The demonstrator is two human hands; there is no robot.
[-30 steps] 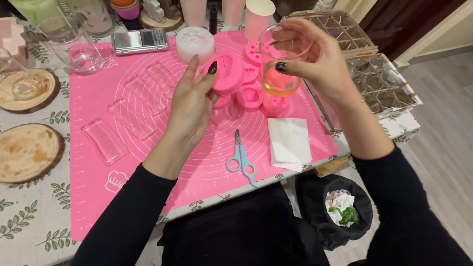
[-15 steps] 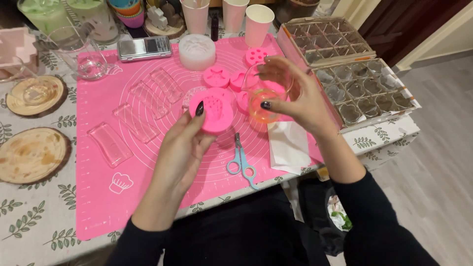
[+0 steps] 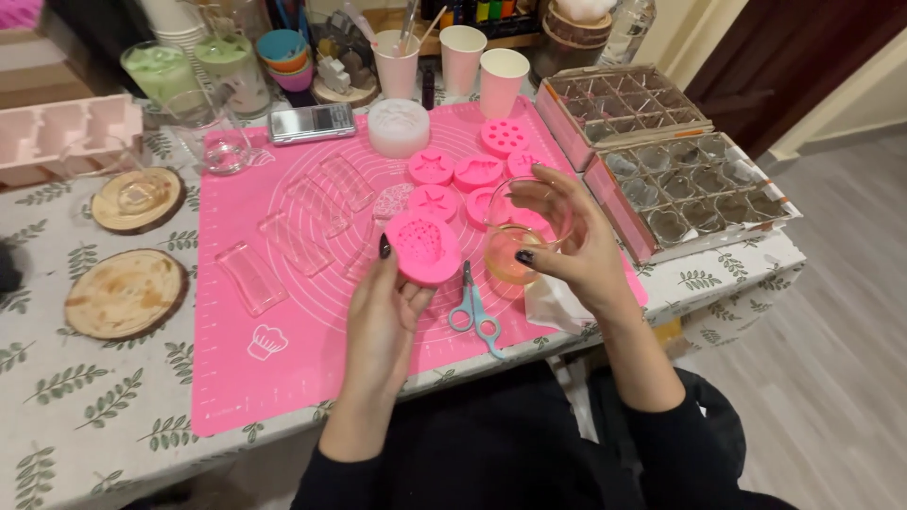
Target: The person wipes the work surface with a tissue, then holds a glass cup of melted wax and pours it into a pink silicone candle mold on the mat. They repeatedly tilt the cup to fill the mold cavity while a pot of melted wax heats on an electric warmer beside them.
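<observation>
Over the pink mat [image 3: 283,368], my left hand [image 3: 383,316] was closed around a round pink mould [image 3: 422,247], face up, while my right hand [image 3: 581,250] gripped a clear cup [image 3: 521,236] of yellowish liquid just beside it at three o'clock. I judged this the pouring step; next called for a slow, steady tilt over the cavity. Blue scissors [image 3: 474,310] lay at six o'clock. Two divided boxes [image 3: 661,151] sat at two o'clock, paper cups [image 3: 477,61] at twelve.

Pink mould [image 3: 422,247] – pink mat [image 3: 283,359] – leaf-print tablecloth [image 3: 85,406].
</observation>
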